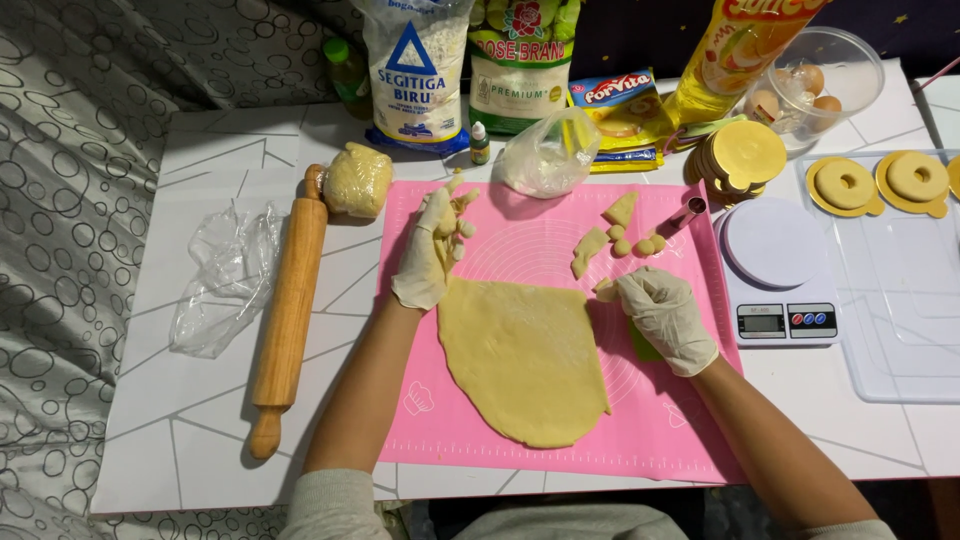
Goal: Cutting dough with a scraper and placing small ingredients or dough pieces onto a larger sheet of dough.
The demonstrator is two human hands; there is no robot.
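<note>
Now: two gloved hands, one dough sheet

Nearest, one dough sheet lies on the mat. The right hand curls around a green scraper at its edge. The left hand, fingers loosely bent, holds dough scraps. Beyond, five offcuts; left, one rolling pin.

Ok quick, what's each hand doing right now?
Left hand: closed on small dough scraps.
Right hand: closed around a green tool, at the edge of the flat dough.
</note>
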